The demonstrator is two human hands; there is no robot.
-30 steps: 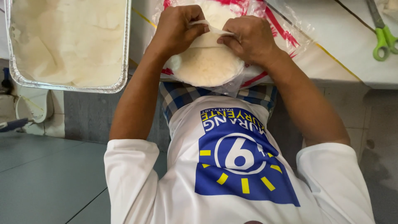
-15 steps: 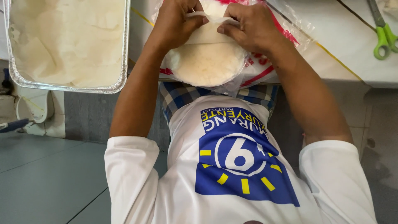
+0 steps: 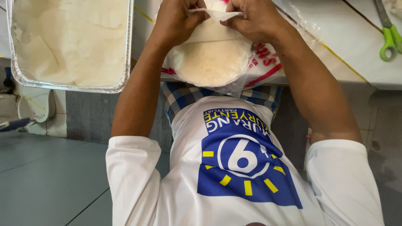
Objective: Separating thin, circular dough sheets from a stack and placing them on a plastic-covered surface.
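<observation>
- Left hand (image 3: 178, 19) fingers curled closed, pinching the left end of the clear bag's twisted top.
- Right hand (image 3: 255, 19) fingers also closed, pinching the right end of the same strip; the two hands are close together, top stretched between them.
- Bag of rice (image 3: 213, 60), round and white, sits at the table (image 3: 347, 46) edge, just below both hands, above the person's belly.
- Red-and-white printed plastic bag (image 3: 261, 62) lies under and beside it.
- Foil tray (image 3: 127, 50) full of white rice at left, apart from the bag.
- Green-handled scissors (image 3: 388, 35) on table, far right.
</observation>
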